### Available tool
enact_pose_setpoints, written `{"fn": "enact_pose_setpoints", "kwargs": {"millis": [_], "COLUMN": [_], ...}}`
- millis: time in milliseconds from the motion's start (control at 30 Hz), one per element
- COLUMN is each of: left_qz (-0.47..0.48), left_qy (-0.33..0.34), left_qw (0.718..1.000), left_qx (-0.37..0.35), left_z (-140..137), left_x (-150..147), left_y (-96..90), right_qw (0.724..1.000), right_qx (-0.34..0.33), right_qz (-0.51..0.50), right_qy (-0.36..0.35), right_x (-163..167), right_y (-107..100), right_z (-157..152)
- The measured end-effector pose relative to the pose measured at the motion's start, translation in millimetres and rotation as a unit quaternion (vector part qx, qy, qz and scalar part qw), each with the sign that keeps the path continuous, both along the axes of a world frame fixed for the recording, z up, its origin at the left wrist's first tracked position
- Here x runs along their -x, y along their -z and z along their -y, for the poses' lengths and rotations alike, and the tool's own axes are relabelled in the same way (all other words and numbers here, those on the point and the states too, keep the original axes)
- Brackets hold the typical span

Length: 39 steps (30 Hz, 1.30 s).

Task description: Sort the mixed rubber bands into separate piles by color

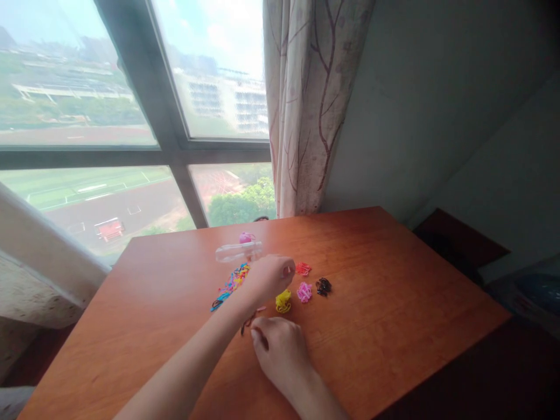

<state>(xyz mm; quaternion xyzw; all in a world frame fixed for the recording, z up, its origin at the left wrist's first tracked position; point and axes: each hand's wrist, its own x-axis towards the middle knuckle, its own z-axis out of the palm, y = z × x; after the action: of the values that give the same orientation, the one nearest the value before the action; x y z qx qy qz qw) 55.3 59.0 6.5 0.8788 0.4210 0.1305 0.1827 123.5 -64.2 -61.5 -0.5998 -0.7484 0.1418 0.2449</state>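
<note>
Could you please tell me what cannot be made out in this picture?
Head view:
- Whether the left hand holds anything: its own curled fingers hide it.
- Whether the right hand holds anything: its back hides the fingertips.
- How far the mixed coloured pile extends: the left forearm may cover some.
- The bluish thing: dim, blurred, cut off at right.

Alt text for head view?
A person's left hand is beside a red pile of small bands on a wooden table, the right hand near a yellow pile. A pink pile, black pile and mixed-colour pile lie nearby; window behind.
</note>
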Motion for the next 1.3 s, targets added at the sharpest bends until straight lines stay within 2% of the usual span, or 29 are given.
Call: {"fn": "enact_pose_setpoints", "kwargs": {"millis": [167,300,433,633,733,867,1033,1300], "left_qz": [-0.021,-0.015,0.009,0.047,0.08,0.124,0.147,0.128], "left_qy": [-0.004,-0.016,-0.031,-0.074,-0.105,-0.138,-0.17,-0.16], "left_qw": [1.0,1.0,0.999,0.996,0.991,0.982,0.974,0.979], "left_qx": [0.002,0.002,-0.001,-0.009,0.002,0.033,0.04,0.019], "left_z": [-23.3,-25.1,-16.4,12.1,29.8,49.3,60.0,61.6], "left_x": [-34.0,-34.6,-10.7,48.0,74.9,101.5,117.0,116.3], "left_y": [15.1,18.8,9.8,-4.4,1.4,20.5,35.5,32.1], "right_qw": [1.0,1.0,1.0,1.0,1.0,1.0,1.0,0.999], "right_qx": [0.002,0.003,0.004,0.011,0.013,0.017,0.022,0.027], "right_qz": [-0.01,-0.021,-0.029,-0.013,-0.005,-0.001,0.009,0.037], "right_qy": [-0.004,-0.009,-0.011,0.0,0.006,0.003,0.0,0.009], "right_x": [-0.2,-0.3,-0.3,0.1,-0.1,-0.4,5.0,19.3], "right_y": [0.0,0.8,1.4,0.8,-0.7,-3.5,-6.5,-5.9], "right_z": [0.4,0.9,0.9,0.6,0.5,1.5,4.0,4.0]}}
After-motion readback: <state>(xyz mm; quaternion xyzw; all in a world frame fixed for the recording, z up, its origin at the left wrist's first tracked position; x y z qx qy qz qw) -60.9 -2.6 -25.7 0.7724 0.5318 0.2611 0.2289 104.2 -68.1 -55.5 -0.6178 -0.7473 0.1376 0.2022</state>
